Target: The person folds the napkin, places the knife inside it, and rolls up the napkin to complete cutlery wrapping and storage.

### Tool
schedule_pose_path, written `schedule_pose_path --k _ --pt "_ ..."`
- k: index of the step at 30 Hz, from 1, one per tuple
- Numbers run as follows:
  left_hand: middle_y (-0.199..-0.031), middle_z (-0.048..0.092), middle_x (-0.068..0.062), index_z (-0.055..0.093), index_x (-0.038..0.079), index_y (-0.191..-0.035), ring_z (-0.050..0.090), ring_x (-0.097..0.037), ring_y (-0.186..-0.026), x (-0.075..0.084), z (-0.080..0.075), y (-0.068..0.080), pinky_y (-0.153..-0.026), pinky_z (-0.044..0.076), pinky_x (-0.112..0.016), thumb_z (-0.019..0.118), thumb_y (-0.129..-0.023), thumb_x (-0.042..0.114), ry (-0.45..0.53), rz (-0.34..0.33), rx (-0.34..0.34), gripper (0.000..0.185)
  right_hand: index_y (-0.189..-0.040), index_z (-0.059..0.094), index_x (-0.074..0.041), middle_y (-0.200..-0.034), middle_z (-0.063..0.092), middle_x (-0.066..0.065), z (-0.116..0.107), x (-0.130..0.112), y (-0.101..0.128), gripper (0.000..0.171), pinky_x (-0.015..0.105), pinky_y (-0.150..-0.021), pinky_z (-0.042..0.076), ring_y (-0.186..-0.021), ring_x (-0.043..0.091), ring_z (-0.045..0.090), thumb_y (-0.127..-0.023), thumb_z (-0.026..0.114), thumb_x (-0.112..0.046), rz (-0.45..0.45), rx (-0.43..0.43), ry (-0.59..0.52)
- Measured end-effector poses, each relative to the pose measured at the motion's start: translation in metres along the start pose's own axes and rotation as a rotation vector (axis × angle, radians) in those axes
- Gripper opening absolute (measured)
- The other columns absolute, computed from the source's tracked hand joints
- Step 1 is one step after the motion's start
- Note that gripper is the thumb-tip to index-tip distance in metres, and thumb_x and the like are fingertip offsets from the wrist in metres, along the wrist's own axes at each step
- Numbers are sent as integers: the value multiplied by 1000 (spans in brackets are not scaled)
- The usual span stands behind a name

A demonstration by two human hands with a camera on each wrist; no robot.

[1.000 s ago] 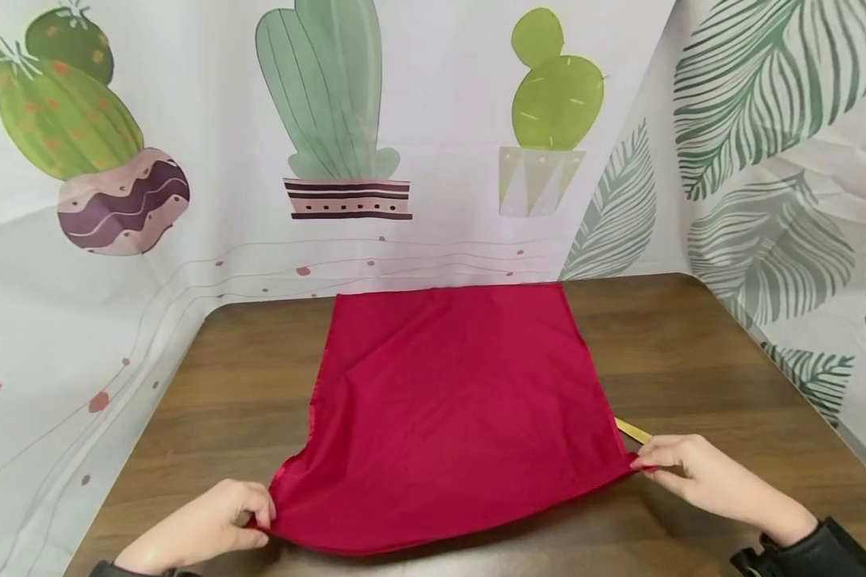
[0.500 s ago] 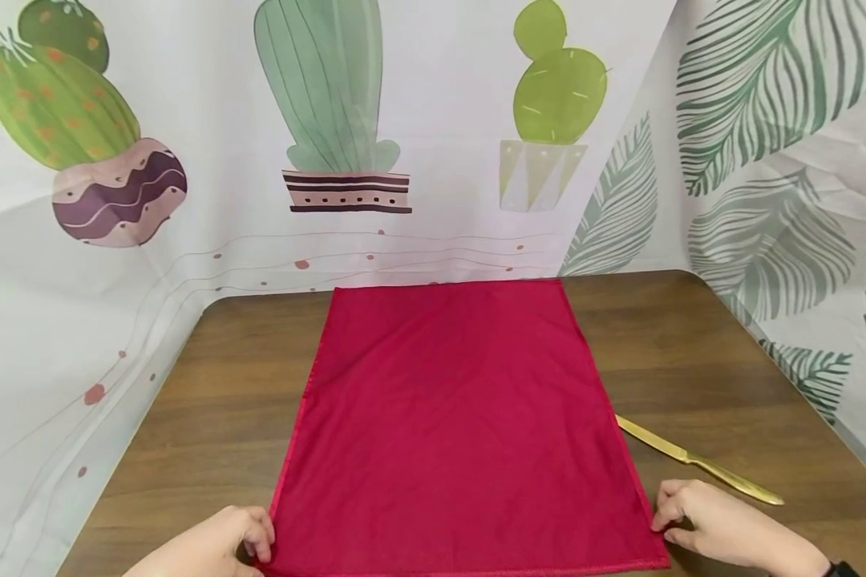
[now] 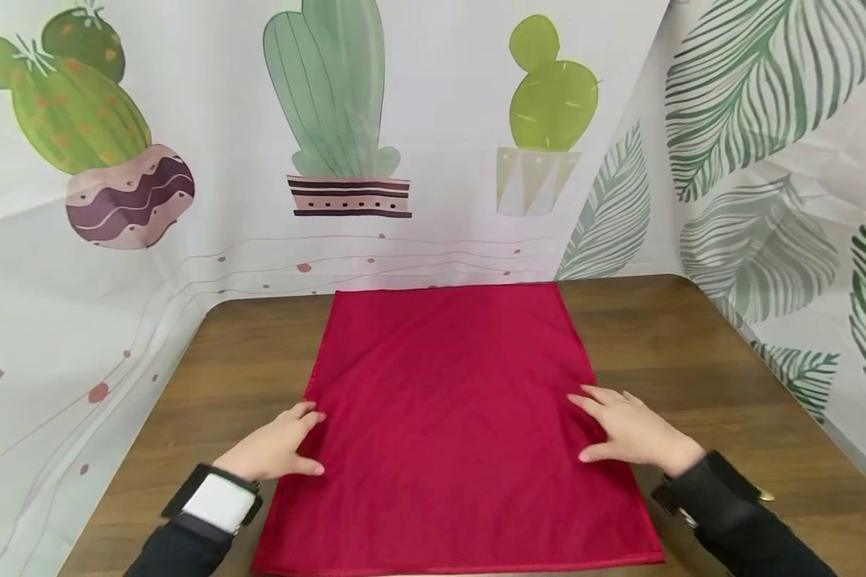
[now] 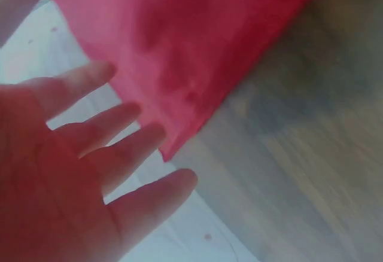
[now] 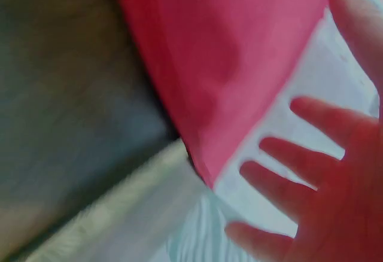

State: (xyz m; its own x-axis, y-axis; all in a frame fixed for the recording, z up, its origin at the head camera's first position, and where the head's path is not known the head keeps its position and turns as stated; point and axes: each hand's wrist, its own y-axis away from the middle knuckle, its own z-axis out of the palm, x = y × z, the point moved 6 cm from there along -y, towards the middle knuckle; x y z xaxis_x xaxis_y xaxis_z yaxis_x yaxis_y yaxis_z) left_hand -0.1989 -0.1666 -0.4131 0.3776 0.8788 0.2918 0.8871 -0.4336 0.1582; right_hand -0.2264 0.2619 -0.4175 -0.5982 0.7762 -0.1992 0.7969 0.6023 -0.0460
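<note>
Your left hand [image 3: 277, 450] lies palm-down on the left edge of the flat red square cloth [image 3: 451, 417], fingers straight and slightly spread, thumb pointing inward across the fabric. It holds nothing; the fingertips only press on the cloth near its left hem. In the left wrist view the same hand [image 4: 66, 178] shows an open palm with fingers [image 4: 128, 151] fanned apart, red cloth [image 4: 185, 40] just beyond the tips; that frame is blurred, so contact cannot be confirmed from it.

Your right hand [image 3: 631, 433] lies palm-down on the right side of the cloth, just inside its right hem, fingers extended and spread, thumb toward the centre. Nothing is pinched or gripped. The right wrist view shows the hand [image 5: 335, 184] open with fingers [image 5: 281, 157] apart and the cloth [image 5: 227, 52] past them; this frame is blurred too.

The cloth is spread flat on the dark brown wooden table [image 3: 700, 353], roughly centred, its far edge at the table's back edge against the white curtain printed with potted cacti [image 3: 332, 120]. Its near edge runs close to the table's front. Both hands sit at about the same depth, near the cloth's middle, one on each side and well apart.

You wear black sleeves [image 3: 736, 513]; a white-faced band [image 3: 218, 501] sits on the left wrist. A gold-coloured tip [image 3: 765, 496] shows just beside the right sleeve; the rest is hidden. A leaf-printed curtain [image 3: 772, 128] stands on the right.
</note>
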Motion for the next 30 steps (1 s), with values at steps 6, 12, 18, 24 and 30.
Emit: schedule_pose_path --k 6,12,18,24,30 --pt "-132 29 -30 40 -7 -126 24 -51 -119 -5 12 -30 -88 34 -52 82 -57 25 17 -43 -58 87 -131 38 -4 -132 32 28 25 2 -40 91 72 -80 19 -118 49 28 -59 76 -44 88 -161 17" --pt "-133 29 -28 40 -2 -128 23 -53 -118 -16 20 -37 -86 34 -55 84 -53 30 19 -56 -63 93 -135 32 -5 -134 25 31 31 -2 -53 99 75 -77 12 -116 56 22 -56 79 -43 170 -273 -33" --pt "-130 32 -28 43 1 -127 26 -54 -115 -12 17 -39 -84 36 -55 82 -53 36 -1 -35 -46 91 -135 32 -5 -135 23 31 29 8 -53 99 74 -79 12 -117 57 21 -56 79 -41 225 -328 -74" --pt "-131 33 -28 45 1 -125 27 -53 -116 -5 15 -37 -87 36 -53 83 -53 33 -48 -73 -41 88 -135 32 -5 -135 22 32 29 16 -54 99 73 -82 12 -118 56 20 -55 79 -40 200 -321 -90" --pt "-130 33 -26 46 2 -125 28 -53 -115 -7 18 -36 -84 38 -52 82 -54 35 -73 -72 -35 87 -134 33 -3 -134 21 33 29 22 -56 99 73 -81 10 -118 56 19 -55 79 -40 186 -312 -108"
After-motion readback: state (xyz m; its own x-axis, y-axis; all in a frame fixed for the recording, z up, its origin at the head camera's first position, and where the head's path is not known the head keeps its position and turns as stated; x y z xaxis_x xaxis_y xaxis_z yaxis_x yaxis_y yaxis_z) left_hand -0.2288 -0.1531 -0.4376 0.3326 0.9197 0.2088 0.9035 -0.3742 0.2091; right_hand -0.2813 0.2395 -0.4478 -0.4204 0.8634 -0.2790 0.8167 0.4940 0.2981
